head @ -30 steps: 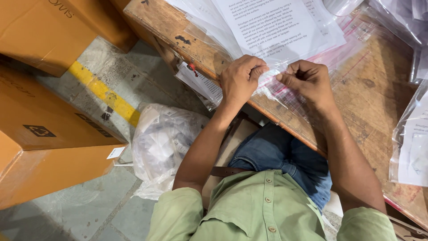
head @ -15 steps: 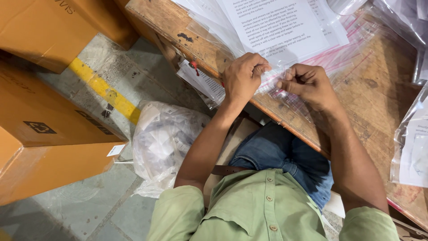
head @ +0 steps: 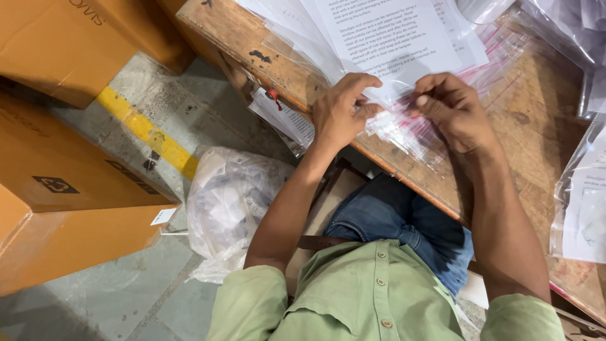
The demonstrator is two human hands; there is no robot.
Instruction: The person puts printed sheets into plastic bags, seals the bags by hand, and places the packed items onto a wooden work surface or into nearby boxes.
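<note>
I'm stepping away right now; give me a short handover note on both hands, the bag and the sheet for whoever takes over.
Left hand: fingers pinching the near edge of the clear zip bag, at its red-striped closure.
Right hand: pinching the same edge a little further along.
The bag lies flat on the wooden table near its front edge, with a printed sheet showing through the plastic.
More clear bags with sheets lie at the right side of the table.
Done: sheet looks to be inside the bag.
Left: whether the closure is sealed cannot be told; check along the strip.
</note>
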